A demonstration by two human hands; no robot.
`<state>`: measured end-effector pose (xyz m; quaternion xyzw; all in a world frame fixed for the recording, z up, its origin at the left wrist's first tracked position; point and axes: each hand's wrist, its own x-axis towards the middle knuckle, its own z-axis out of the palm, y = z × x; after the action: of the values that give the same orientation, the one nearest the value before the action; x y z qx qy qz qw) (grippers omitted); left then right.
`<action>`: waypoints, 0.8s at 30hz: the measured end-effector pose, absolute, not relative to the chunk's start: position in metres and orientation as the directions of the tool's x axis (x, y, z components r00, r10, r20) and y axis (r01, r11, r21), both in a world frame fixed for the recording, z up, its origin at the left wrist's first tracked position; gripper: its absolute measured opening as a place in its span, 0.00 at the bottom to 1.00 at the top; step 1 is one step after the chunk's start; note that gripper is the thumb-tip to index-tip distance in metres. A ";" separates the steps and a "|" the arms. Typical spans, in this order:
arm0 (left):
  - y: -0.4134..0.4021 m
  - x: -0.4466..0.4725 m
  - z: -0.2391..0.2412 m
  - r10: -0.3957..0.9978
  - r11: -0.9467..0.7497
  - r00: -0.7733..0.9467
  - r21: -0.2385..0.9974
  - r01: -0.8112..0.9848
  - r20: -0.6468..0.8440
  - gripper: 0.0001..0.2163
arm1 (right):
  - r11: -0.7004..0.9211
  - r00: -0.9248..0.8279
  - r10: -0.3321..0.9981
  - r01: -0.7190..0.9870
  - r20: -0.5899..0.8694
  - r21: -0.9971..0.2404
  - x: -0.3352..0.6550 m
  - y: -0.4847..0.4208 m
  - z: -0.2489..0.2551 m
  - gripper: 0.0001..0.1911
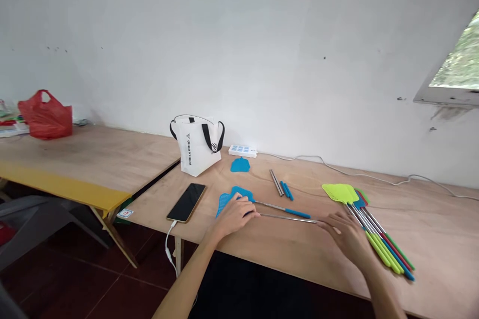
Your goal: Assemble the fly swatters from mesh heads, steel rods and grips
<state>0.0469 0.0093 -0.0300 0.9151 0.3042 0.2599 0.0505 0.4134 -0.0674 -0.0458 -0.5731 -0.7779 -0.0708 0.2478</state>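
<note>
Bare forearms [194,269] reach over the wooden table [284,246]; the left hand [236,214] grips a metal rod [288,218] beside a blue mesh head [223,204], while the right hand [346,235] pinches its other end, near a swatter pile [383,248]. Just behind lies a blue-handled swatter [275,207].

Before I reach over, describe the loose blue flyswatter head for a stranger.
On the wooden table stands a black-handled white bag. Just right of it, in front of the power strip, lies the blue flyswatter head. Unlike the blue heads by the left hand, it lies alone.
</note>
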 end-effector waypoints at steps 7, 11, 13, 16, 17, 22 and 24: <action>-0.002 0.061 -0.021 0.536 -0.839 0.697 0.205 0.504 0.477 0.19 | 0.262 -0.086 0.872 0.913 0.481 -0.313 0.470 -0.082 -0.047 0.29; -0.005 0.043 -0.007 0.566 -0.813 0.660 0.200 0.547 0.494 0.20 | 0.178 0.010 0.911 0.892 0.413 -0.416 0.457 -0.086 -0.035 0.26; -0.008 0.029 0.003 0.588 -0.795 0.640 0.208 0.570 0.494 0.21 | 0.075 0.144 0.898 0.880 0.415 -0.469 0.456 -0.091 -0.029 0.29; -0.013 0.013 0.016 0.614 -0.774 0.615 0.224 0.592 0.494 0.22 | -0.095 0.392 0.808 0.823 0.439 -0.560 0.460 -0.100 -0.022 0.33; -0.015 0.011 0.019 0.615 -0.772 0.611 0.224 0.594 0.499 0.22 | -0.127 0.445 0.775 0.805 0.449 -0.579 0.461 -0.103 -0.019 0.34; -0.021 0.020 0.023 0.568 -0.793 0.606 0.175 0.583 0.556 0.25 | -0.070 0.330 0.673 0.919 0.662 -0.387 0.441 -0.106 -0.004 0.35; -0.021 0.026 0.022 0.540 -0.803 0.607 0.141 0.579 0.583 0.25 | 0.009 0.162 0.645 0.976 0.747 -0.219 0.422 -0.102 -0.001 0.34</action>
<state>0.0259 -0.0214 0.0218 0.8959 0.3121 0.3145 -0.0311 0.4218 -0.1022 -0.0006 -0.6672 -0.6073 -0.2244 0.3683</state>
